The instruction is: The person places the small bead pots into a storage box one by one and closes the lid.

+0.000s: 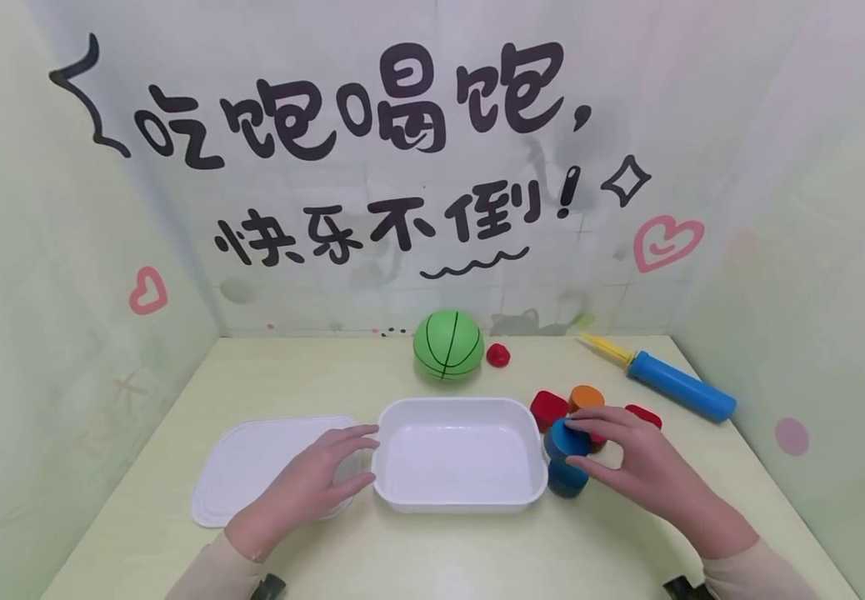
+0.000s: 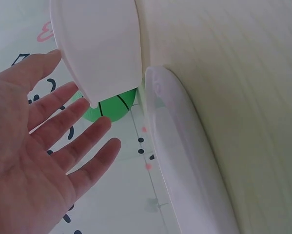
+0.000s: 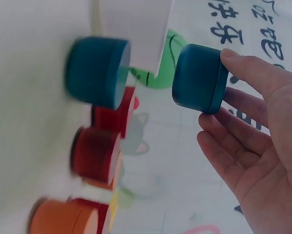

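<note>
In the head view a white rectangular box [image 1: 458, 502] sits mid-table with its inside bare. My left hand [image 1: 317, 473] is at its left rim, fingertips right at the edge and fingers spread in the left wrist view. Beneath that hand lies a flat white lid [image 1: 252, 467]. My right hand [image 1: 646, 458] pinches a small round blue tin [image 3: 197, 78] between thumb and fingertips, raised near the box's right rim. A second blue tin [image 1: 567, 482] stands on the table just below it in the head view.
Red tins [image 1: 548, 408] and orange tins [image 3: 63, 217] cluster right of the box, partly behind my right hand. A green ball [image 1: 448, 343] and a small red object [image 1: 498, 355] are at the back. A blue hand pump [image 1: 680, 385] with a yellow end lies back right.
</note>
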Tool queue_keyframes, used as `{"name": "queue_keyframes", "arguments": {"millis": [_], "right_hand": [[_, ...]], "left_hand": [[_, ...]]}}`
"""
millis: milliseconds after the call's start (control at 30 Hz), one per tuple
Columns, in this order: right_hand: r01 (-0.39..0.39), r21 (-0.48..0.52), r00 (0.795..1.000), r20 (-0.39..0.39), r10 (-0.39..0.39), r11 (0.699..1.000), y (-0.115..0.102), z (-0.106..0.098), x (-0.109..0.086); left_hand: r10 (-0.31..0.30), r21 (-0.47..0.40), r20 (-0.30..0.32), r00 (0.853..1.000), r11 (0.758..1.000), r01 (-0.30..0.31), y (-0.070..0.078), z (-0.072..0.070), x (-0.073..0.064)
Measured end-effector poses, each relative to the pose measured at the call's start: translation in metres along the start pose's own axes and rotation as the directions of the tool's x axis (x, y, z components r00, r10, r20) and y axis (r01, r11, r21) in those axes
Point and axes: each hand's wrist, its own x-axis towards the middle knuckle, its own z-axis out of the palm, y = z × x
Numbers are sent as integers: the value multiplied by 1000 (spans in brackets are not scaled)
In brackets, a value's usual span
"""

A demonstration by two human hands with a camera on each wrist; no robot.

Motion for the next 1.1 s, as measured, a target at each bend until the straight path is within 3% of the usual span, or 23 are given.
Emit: {"name": "queue_keyframes", "arguments": {"millis": [233, 433, 633, 1100], "right_hand": [[1, 76, 997, 75, -7, 997, -24, 17, 27], [21, 134, 988, 151, -41, 991, -41, 46, 50], [47, 161, 974, 214, -81, 986, -57, 75, 67], [-84, 148, 952, 303, 36, 985, -90, 118, 103]], "left_hand": [[-14, -1, 14, 1000, 1000, 14, 1, 0, 1], [-46, 10, 26, 999, 999, 46, 3, -1, 1], [-38, 12, 19, 999, 999, 37, 2, -1, -1], [-43, 12, 21, 999, 999, 43, 5, -2, 1]]}}
